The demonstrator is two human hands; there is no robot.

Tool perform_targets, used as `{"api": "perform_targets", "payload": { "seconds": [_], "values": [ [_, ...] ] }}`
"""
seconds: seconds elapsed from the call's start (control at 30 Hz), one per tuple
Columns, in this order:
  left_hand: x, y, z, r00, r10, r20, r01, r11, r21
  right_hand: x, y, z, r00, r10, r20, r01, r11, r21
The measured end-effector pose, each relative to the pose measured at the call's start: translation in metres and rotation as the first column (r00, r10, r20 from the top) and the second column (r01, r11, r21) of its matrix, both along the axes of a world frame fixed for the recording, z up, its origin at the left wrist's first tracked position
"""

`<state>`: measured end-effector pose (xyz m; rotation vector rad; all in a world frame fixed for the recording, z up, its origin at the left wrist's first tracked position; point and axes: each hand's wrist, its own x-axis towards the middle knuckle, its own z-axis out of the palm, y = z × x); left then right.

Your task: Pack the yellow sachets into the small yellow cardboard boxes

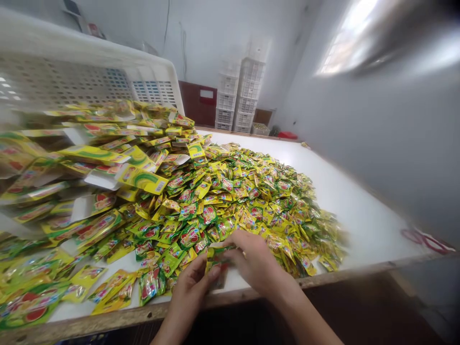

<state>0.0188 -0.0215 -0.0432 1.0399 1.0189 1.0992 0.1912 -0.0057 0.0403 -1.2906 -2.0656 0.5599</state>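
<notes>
Near the table's front edge, my left hand (194,282) is closed around a small yellow and green carton (212,261), thumb across its front. My right hand (253,258) is at the carton's upper end, its fingers bent together and partly blurred. What those fingers hold, if anything, is hidden. Just beyond both hands spreads a large heap of small shiny sachets (247,191), yellow and green with red watermelon pictures. A pile of flat cartons (97,153) in matching colours lies to the left, several with open white flaps.
A white perforated plastic crate (151,72) stands tipped behind the cartons. The white table (362,215) has a worn wooden edge, with a red-handled item (427,241), blurred, at the right. Stacked white crates (247,91) and a red object (287,135) are at the back.
</notes>
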Motion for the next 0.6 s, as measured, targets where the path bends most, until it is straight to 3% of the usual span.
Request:
{"api": "perform_targets", "payload": {
  "seconds": [0.17,0.37,0.5,0.6],
  "values": [
    [0.004,-0.002,0.002,0.998,-0.041,0.056,0.042,0.999,-0.011,0.003,0.003,-0.014,0.988,-0.002,0.152,-0.009,0.998,0.070],
    [0.005,-0.004,0.000,0.998,-0.014,0.057,0.014,1.000,0.002,0.000,-0.008,-0.004,0.950,0.065,0.305,-0.087,0.994,0.061],
    [0.003,-0.001,-0.003,0.998,-0.070,0.003,0.069,0.997,0.045,0.001,-0.013,0.001,0.960,0.063,0.272,-0.090,0.992,0.090],
    [-0.001,-0.001,-0.001,0.991,-0.103,-0.090,0.109,0.992,0.056,0.000,-0.013,-0.010,0.966,0.118,0.229,-0.132,0.990,0.047]
  ]
}}
